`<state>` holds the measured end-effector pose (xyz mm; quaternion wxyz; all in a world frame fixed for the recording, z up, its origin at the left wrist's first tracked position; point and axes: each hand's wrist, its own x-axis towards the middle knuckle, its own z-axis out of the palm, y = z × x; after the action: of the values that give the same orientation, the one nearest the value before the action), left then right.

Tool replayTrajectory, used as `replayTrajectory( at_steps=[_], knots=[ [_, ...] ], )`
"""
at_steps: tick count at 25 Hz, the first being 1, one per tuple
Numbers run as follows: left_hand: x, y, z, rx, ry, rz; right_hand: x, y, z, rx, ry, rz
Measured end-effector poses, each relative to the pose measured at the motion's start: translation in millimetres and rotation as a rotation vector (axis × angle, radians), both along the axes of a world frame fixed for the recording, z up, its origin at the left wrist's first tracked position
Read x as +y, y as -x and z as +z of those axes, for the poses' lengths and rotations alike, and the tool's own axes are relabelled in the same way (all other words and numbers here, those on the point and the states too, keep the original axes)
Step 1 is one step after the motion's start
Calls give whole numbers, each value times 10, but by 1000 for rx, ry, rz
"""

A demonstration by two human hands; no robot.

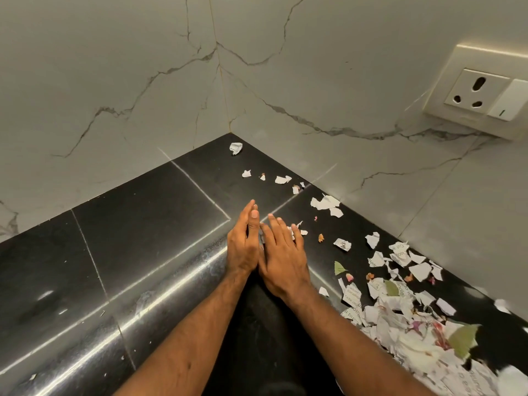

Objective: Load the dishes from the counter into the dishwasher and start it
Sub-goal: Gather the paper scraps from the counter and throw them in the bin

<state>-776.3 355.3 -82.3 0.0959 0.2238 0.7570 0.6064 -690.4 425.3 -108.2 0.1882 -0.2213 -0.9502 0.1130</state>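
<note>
My left hand (243, 247) stands on its edge on the black counter (148, 212), fingers straight and pointing toward the wall corner. My right hand (283, 258) lies flat beside it, palm down, fingers straight, with a few small torn paper scraps (297, 228) at its fingertips. The two hands touch at their heels. Neither hand holds anything. No dishes and no dishwasher are in view.
Torn paper scraps and bits of leaf lie scattered along the right wall, heaped into a pile (414, 332) at the lower right. A crumpled scrap (236, 148) sits in the corner. A wall socket with a switch (483, 92) is on the marble wall.
</note>
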Motion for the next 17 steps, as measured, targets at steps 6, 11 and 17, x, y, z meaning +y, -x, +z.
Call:
replayTrajectory(
  at_steps=[6, 11, 17],
  knots=[
    [11, 38, -93, 36, -25, 54, 135, 567, -77, -190, 23, 275],
    [64, 41, -142, 206, 202, -86, 165, 240, -112, -181, 132, -200],
    [128, -44, -202, 499, 583, -295, 496, -841, 73, -88, 346, -830]
  ],
)
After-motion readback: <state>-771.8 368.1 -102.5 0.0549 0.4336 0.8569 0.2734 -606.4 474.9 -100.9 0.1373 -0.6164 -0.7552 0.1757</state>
